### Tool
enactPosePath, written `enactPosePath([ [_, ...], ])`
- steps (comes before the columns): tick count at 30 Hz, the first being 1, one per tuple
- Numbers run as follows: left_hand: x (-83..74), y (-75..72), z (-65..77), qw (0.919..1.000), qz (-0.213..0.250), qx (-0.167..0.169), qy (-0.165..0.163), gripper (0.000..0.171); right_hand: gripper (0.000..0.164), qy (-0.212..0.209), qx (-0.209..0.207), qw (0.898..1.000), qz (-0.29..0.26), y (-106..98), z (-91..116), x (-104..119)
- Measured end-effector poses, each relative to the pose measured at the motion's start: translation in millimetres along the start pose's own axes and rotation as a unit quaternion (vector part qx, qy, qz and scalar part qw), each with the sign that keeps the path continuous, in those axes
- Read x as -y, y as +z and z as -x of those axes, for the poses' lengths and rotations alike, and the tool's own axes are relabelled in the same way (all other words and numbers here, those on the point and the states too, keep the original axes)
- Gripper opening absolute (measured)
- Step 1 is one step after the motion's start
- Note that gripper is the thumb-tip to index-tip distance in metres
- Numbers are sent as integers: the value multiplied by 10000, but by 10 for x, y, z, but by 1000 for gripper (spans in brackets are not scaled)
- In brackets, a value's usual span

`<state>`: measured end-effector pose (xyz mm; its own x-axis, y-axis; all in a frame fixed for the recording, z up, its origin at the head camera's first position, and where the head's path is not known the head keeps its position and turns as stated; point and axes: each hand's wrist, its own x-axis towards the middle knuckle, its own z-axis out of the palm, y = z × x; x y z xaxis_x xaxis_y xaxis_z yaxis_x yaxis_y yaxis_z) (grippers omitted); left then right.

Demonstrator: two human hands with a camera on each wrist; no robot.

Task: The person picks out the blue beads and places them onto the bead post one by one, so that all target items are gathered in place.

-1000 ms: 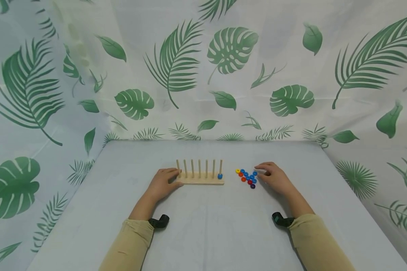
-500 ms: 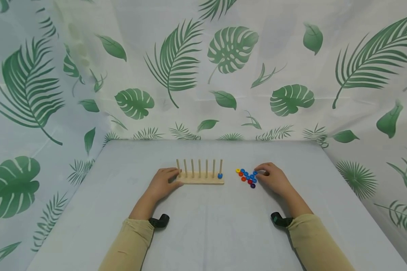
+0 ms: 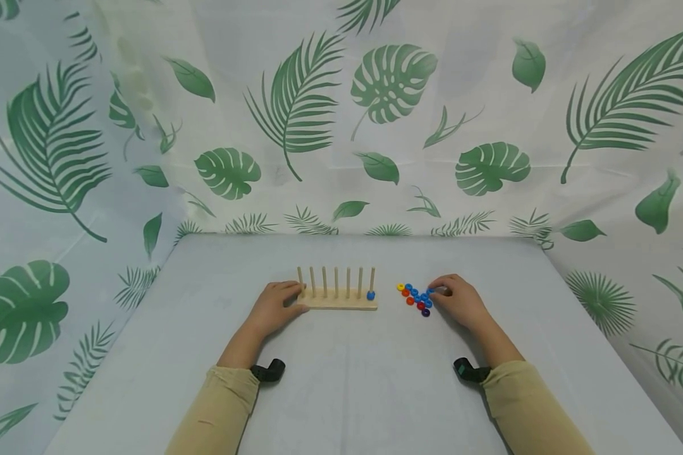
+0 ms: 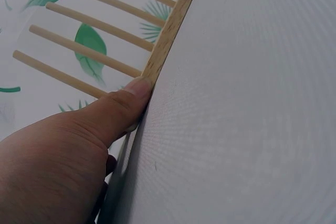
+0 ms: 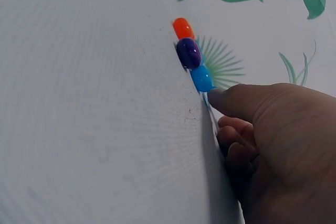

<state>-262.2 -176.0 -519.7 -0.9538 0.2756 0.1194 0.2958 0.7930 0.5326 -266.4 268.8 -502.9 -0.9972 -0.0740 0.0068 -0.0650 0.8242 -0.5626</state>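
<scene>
Head view: since a second ago, the fingertips of the right hand [image 3: 460, 303] have been drawn in, apparently clamped on a blue bead [image 3: 430, 291]; by judgement, a grasp is being secured. The wooden rack [image 3: 341, 303] is pinched at its left end by the left hand [image 3: 272, 309]. Counted right of it: six blue, two orange beads [image 3: 410, 301], one yellow bead [image 3: 400, 287], one red bead [image 3: 420, 306], one purple bead [image 3: 425, 313]. Pegs [image 3: 336, 278]: seven.

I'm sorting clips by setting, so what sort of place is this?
Probably a staged recording booth, though nothing beyond it shows: leaf-printed sheeting rises behind and on both sides of a pale table, and two black wrist devices look like cameras.
</scene>
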Motion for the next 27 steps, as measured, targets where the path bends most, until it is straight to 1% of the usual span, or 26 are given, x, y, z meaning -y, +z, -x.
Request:
enactPosePath([
  [6,1,4,-2,10000,-12,-3,16,59,23,-83,-55,9999,38,5,3,-24],
  [17,-11,-4,-1,10000,15,12,-36,58,24,-78,-110,9999,75,14,4,-22],
  [27,-6,8,0,10000,-1,-21,-75,58,26,-60,-61,10000,36,4,7,-23],
])
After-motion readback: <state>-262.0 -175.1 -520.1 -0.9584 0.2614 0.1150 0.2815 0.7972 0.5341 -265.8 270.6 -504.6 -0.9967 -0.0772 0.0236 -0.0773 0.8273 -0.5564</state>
